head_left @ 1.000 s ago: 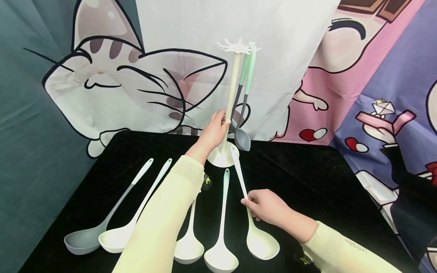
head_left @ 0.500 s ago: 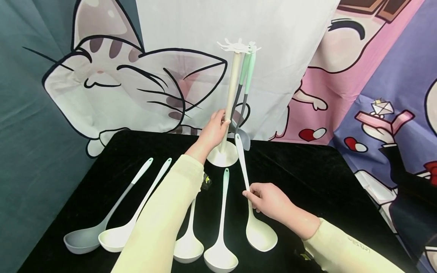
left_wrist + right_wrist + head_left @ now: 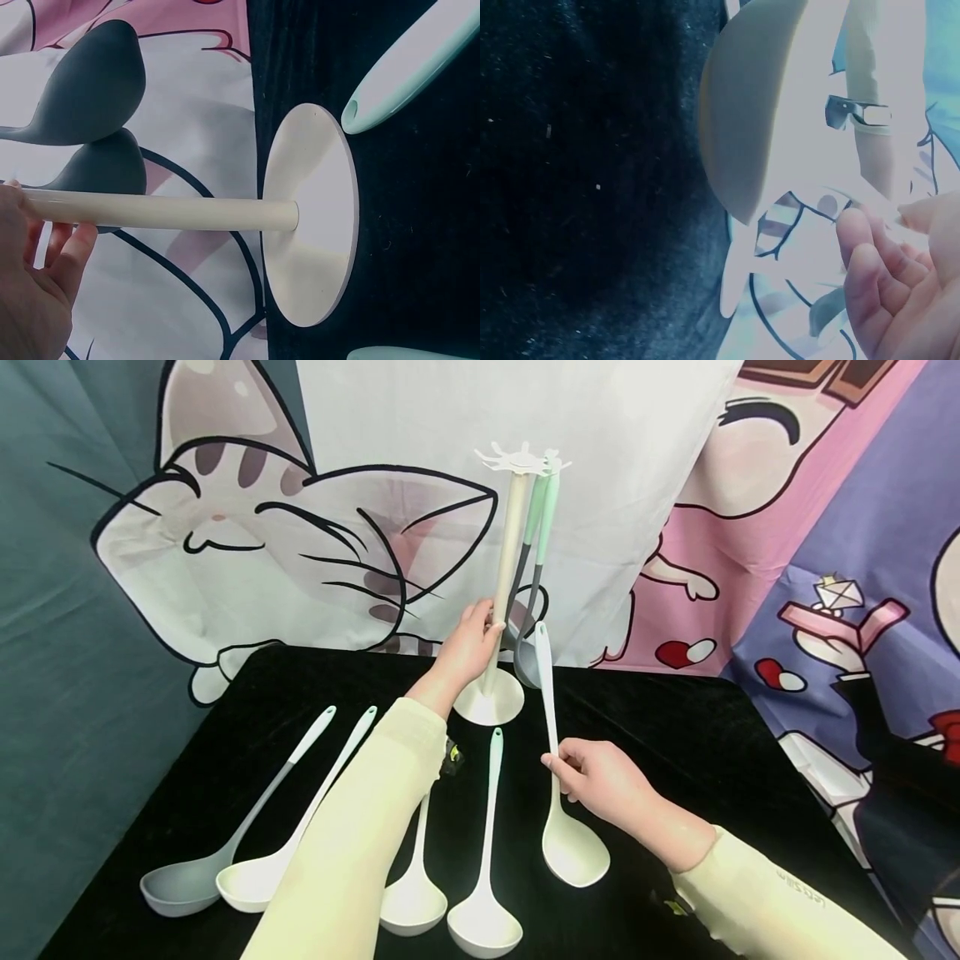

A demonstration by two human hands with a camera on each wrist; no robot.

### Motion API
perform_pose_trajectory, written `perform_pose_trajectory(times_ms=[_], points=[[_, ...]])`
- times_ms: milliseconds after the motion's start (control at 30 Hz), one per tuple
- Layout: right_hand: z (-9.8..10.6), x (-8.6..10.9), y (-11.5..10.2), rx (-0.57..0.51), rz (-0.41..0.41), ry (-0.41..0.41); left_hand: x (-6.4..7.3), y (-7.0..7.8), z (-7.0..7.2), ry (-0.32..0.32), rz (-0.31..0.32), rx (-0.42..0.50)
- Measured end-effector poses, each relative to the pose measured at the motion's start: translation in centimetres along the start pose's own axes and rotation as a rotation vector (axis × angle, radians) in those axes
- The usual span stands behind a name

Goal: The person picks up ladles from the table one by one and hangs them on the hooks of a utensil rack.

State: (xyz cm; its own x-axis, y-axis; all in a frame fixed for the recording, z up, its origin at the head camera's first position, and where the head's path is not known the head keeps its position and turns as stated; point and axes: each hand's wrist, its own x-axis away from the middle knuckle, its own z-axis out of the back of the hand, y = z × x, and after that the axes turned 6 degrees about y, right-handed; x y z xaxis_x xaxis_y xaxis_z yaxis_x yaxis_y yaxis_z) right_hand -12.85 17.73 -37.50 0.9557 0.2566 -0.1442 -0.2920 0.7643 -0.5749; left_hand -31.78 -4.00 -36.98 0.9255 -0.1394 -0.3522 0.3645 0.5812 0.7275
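Cartoon-printed cloth (image 3: pixel 420 410) backs the black table (image 3: pixel 675 727) on my head feed, where I have the left hand (image 3: pixel 467 646) gripping the upright cream stand (image 3: pixel 507 560) near twelve o'clock, two green-handled ladles (image 3: pixel 548 518) hanging from its top. At four o'clock I have the right hand (image 3: pixel 606 774) pinching the white ladle (image 3: pixel 574 850) by its handle, bowl toward five; four more ladles (image 3: pixel 484 927) lie from six to eight o'clock.
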Motion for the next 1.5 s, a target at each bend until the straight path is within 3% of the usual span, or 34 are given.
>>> perform_pose_trajectory(times_ms=[433,933,1500], points=[[1.4,-1.5,-0.6,-0.027,-0.010,0.056,-0.1,-0.2,0.2,-0.004,-0.001,0.004],[3.5,-3.5,-2.1,0.013,0.073,0.176,0.1,0.1,0.3,-0.005,0.019,0.004],[6.0,-5.5,-4.3,0.049,0.128,0.254,0.1,0.2,0.0,-0.007,0.021,0.000]])
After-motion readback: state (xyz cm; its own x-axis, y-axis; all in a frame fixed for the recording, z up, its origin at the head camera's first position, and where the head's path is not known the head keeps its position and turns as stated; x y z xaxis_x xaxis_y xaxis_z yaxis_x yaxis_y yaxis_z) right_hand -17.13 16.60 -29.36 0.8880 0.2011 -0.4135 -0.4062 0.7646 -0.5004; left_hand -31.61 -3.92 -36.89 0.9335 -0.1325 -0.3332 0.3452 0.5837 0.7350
